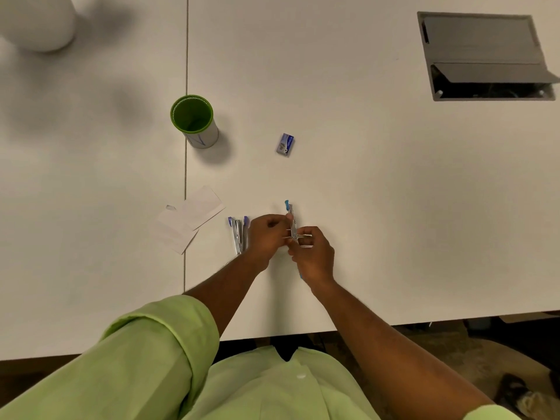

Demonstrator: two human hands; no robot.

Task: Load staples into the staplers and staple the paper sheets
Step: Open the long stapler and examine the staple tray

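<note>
A small metal stapler (291,218) with a light-blue tip stands open above the white table (378,192). My left hand (265,234) grips its body from the left. My right hand (312,253) pinches a thin strip of staples (304,236) lying crosswise at the stapler. Two more metal staplers (238,234) with blue-purple tips lie side by side just left of my left hand. White paper sheets (189,218) lie further left. A small blue staple box (285,144) sits beyond the hands.
A green-rimmed cup (194,121) stands at the back left beside the table's seam. A grey cable hatch (485,56) is open at the back right. A blurred white object (36,22) fills the far left corner. The table's front edge runs just below my forearms.
</note>
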